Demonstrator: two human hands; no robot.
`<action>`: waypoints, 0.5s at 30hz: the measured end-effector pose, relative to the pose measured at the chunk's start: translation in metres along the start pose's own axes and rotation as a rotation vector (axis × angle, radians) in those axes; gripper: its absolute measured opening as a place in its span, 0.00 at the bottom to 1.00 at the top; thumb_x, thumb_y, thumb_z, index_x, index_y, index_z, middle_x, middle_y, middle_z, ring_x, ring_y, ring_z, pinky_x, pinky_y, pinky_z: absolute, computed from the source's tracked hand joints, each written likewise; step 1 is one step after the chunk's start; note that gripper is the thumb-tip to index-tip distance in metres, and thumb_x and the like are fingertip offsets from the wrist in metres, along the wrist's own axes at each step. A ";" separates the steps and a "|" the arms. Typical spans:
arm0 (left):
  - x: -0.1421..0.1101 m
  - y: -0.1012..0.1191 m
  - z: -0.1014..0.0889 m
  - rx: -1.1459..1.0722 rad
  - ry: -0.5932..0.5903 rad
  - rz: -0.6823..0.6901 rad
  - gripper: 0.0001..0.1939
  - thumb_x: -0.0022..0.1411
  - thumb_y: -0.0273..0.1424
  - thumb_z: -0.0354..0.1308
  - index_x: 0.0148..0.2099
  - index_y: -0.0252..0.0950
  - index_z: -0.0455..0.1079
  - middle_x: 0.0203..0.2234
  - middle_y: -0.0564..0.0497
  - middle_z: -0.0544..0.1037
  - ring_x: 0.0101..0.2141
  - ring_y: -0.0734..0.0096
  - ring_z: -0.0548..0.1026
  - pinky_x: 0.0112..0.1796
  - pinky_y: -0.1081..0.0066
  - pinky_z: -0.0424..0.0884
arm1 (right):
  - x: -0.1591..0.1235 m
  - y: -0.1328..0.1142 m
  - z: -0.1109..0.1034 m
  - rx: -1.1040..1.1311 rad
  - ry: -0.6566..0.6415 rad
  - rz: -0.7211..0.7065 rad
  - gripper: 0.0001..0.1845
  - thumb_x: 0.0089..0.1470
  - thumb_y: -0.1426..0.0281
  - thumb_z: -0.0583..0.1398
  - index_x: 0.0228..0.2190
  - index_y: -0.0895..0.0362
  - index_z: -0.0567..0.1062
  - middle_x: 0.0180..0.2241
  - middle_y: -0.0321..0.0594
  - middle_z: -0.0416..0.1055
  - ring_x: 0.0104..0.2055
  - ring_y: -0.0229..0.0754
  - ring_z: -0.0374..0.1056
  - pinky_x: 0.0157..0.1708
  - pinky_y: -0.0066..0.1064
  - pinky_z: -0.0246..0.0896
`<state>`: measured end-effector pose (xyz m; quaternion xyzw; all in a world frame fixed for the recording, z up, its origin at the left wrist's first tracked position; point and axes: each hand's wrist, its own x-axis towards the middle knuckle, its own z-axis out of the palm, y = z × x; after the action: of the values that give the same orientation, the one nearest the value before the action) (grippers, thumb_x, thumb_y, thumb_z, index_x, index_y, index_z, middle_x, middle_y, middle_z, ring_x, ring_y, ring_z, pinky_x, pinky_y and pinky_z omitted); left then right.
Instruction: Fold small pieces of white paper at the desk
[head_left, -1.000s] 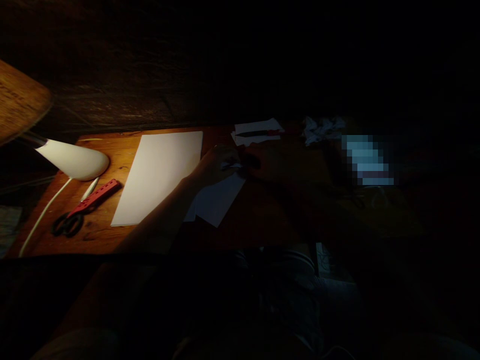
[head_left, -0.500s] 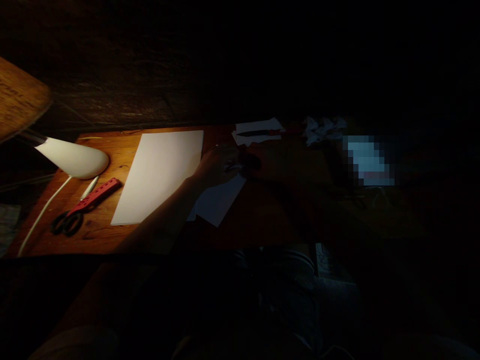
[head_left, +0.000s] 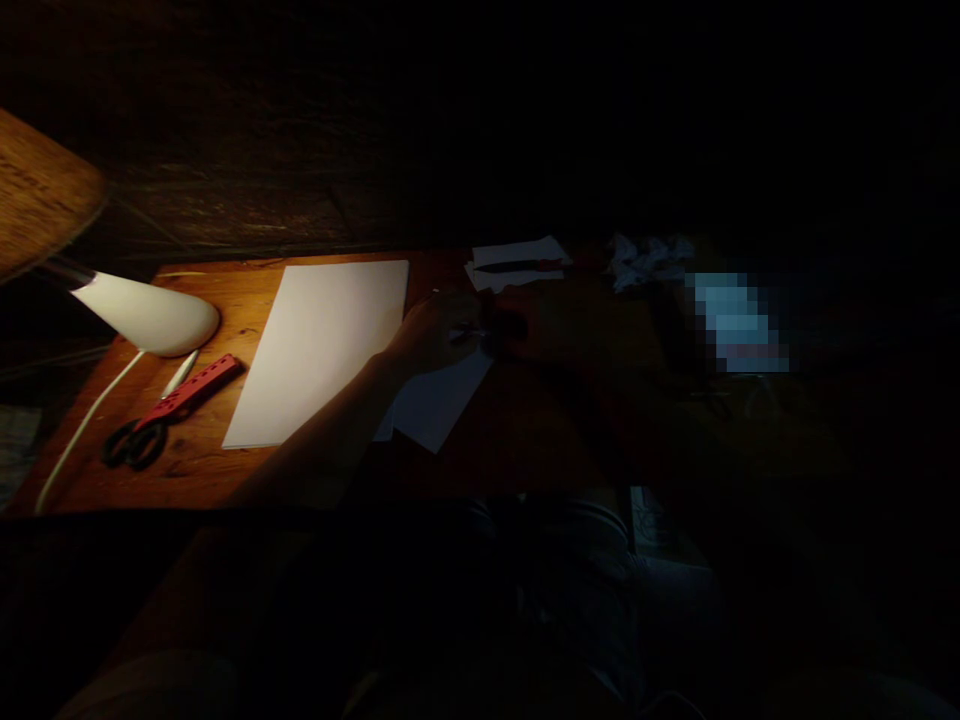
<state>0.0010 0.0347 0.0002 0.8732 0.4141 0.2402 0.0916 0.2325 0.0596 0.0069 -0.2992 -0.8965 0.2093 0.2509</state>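
My left hand (head_left: pixel 441 325) is closed around a small folded-looking piece of white paper (head_left: pixel 466 333), above the middle of the wooden table. Close against it, in deep shadow, my right hand (head_left: pixel 534 318) has its fingers curled in at the same paper; their exact grip is hard to see. Beneath the hands lie loose white sheets (head_left: pixel 437 405), one turned at an angle. A stack of white paper (head_left: pixel 322 350) sits to the left, partly covered by my left forearm.
Scissors with pinking-style red cover (head_left: pixel 191 395) lie at the left beside a white lamp (head_left: pixel 146 315) and its cord. A dark knife-like tool (head_left: pixel 517 267) rests on paper slips (head_left: pixel 517 250) at the back. Crumpled paper (head_left: pixel 649 260) and a blurred bright screen (head_left: pixel 739 322) are at right.
Both hands stay in nearly the same place, with only slight finger movement around the small paper. Less of its white surface shows now than a second ago.
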 end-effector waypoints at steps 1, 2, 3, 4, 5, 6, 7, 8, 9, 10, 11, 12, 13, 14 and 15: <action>0.000 0.001 0.000 0.015 -0.002 -0.001 0.03 0.60 0.29 0.62 0.36 0.40 0.70 0.35 0.48 0.79 0.41 0.59 0.77 0.44 0.60 0.72 | 0.000 0.000 0.001 -0.001 0.010 0.001 0.15 0.48 0.70 0.63 0.40 0.57 0.79 0.44 0.47 0.77 0.43 0.50 0.71 0.44 0.39 0.63; 0.001 0.002 0.000 0.034 -0.007 -0.001 0.03 0.59 0.29 0.62 0.36 0.40 0.70 0.35 0.48 0.79 0.41 0.58 0.77 0.44 0.60 0.71 | 0.000 0.001 0.001 -0.002 0.014 0.002 0.15 0.48 0.70 0.63 0.40 0.57 0.79 0.44 0.47 0.77 0.43 0.50 0.71 0.44 0.40 0.63; 0.001 0.003 0.000 0.053 -0.012 0.001 0.03 0.59 0.29 0.63 0.35 0.40 0.70 0.36 0.48 0.79 0.42 0.58 0.77 0.45 0.59 0.71 | 0.000 0.001 0.002 -0.006 0.016 0.003 0.14 0.48 0.70 0.63 0.39 0.57 0.79 0.43 0.47 0.77 0.43 0.50 0.71 0.44 0.39 0.63; 0.001 0.004 0.000 0.068 -0.016 0.003 0.04 0.59 0.29 0.63 0.35 0.40 0.70 0.36 0.48 0.79 0.42 0.58 0.77 0.45 0.59 0.71 | 0.000 0.001 0.002 -0.009 0.015 0.006 0.14 0.48 0.70 0.63 0.39 0.57 0.79 0.43 0.47 0.77 0.42 0.50 0.71 0.43 0.39 0.63; 0.001 0.005 0.000 0.075 -0.017 0.005 0.04 0.59 0.29 0.63 0.35 0.40 0.71 0.36 0.48 0.79 0.43 0.57 0.77 0.46 0.59 0.71 | 0.000 0.001 0.002 -0.011 0.010 0.008 0.14 0.47 0.70 0.63 0.39 0.57 0.79 0.43 0.47 0.77 0.42 0.50 0.71 0.43 0.39 0.62; 0.001 0.005 0.001 0.074 -0.014 0.005 0.03 0.59 0.29 0.63 0.35 0.40 0.71 0.37 0.48 0.79 0.43 0.57 0.77 0.47 0.58 0.71 | 0.000 0.001 0.002 -0.009 0.003 0.011 0.14 0.47 0.70 0.63 0.39 0.57 0.79 0.43 0.47 0.77 0.42 0.50 0.71 0.42 0.38 0.62; 0.001 0.005 0.001 0.068 -0.008 0.003 0.03 0.59 0.29 0.63 0.35 0.40 0.71 0.37 0.48 0.79 0.43 0.57 0.77 0.47 0.58 0.71 | 0.000 0.001 0.002 -0.004 -0.004 0.012 0.14 0.48 0.70 0.63 0.39 0.57 0.79 0.44 0.47 0.77 0.42 0.50 0.71 0.42 0.38 0.62; 0.001 0.005 0.002 0.060 -0.004 0.003 0.03 0.60 0.30 0.63 0.35 0.40 0.72 0.37 0.48 0.79 0.44 0.57 0.77 0.48 0.58 0.71 | 0.000 0.001 0.001 0.003 -0.007 0.011 0.14 0.48 0.70 0.64 0.39 0.57 0.79 0.44 0.47 0.76 0.42 0.49 0.71 0.42 0.38 0.62; 0.001 0.003 0.003 0.051 -0.002 0.003 0.02 0.60 0.30 0.63 0.35 0.40 0.72 0.37 0.48 0.79 0.44 0.57 0.77 0.48 0.58 0.71 | 0.000 0.001 0.001 0.011 -0.008 0.009 0.14 0.48 0.70 0.64 0.39 0.57 0.78 0.44 0.46 0.76 0.42 0.49 0.71 0.42 0.38 0.62; 0.001 0.002 0.003 0.043 -0.001 0.004 0.02 0.61 0.30 0.63 0.35 0.40 0.73 0.37 0.49 0.80 0.44 0.57 0.77 0.49 0.57 0.71 | 0.000 0.001 0.001 0.015 -0.008 0.007 0.14 0.48 0.69 0.64 0.39 0.56 0.79 0.44 0.46 0.76 0.43 0.49 0.71 0.42 0.38 0.62; 0.001 0.000 0.004 0.035 -0.004 0.007 0.01 0.61 0.30 0.63 0.35 0.41 0.74 0.37 0.49 0.80 0.45 0.58 0.77 0.49 0.57 0.71 | 0.000 0.002 0.001 0.017 -0.006 0.005 0.13 0.48 0.69 0.64 0.39 0.57 0.79 0.44 0.46 0.77 0.43 0.49 0.71 0.43 0.38 0.62; 0.000 -0.002 0.004 0.026 -0.009 0.012 0.01 0.61 0.31 0.64 0.36 0.41 0.74 0.37 0.49 0.80 0.45 0.58 0.77 0.49 0.57 0.71 | 0.000 0.003 0.002 0.017 -0.004 0.005 0.13 0.48 0.69 0.64 0.38 0.57 0.79 0.44 0.46 0.77 0.42 0.49 0.71 0.43 0.38 0.62; 0.000 -0.004 0.004 0.015 -0.014 0.018 0.01 0.61 0.31 0.64 0.36 0.41 0.75 0.37 0.50 0.81 0.45 0.58 0.78 0.50 0.58 0.71 | 0.000 0.004 0.002 0.019 -0.003 0.003 0.12 0.48 0.69 0.64 0.38 0.57 0.79 0.43 0.46 0.77 0.42 0.49 0.71 0.43 0.38 0.62; 0.000 -0.007 0.004 0.002 -0.017 0.023 0.01 0.62 0.31 0.64 0.36 0.42 0.75 0.38 0.50 0.81 0.45 0.59 0.78 0.51 0.58 0.71 | 0.000 0.005 0.002 0.023 -0.003 0.000 0.11 0.49 0.69 0.64 0.37 0.56 0.79 0.43 0.46 0.77 0.42 0.49 0.71 0.43 0.38 0.63; -0.001 -0.009 0.004 -0.014 -0.019 0.026 0.01 0.62 0.31 0.63 0.36 0.42 0.76 0.38 0.50 0.81 0.45 0.59 0.78 0.51 0.58 0.71 | 0.000 0.006 0.002 0.030 -0.004 -0.006 0.10 0.50 0.69 0.64 0.37 0.56 0.80 0.43 0.46 0.77 0.43 0.49 0.72 0.43 0.39 0.63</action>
<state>-0.0036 0.0395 -0.0064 0.8801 0.4004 0.2356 0.0984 0.2335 0.0635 0.0021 -0.2921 -0.8948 0.2224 0.2541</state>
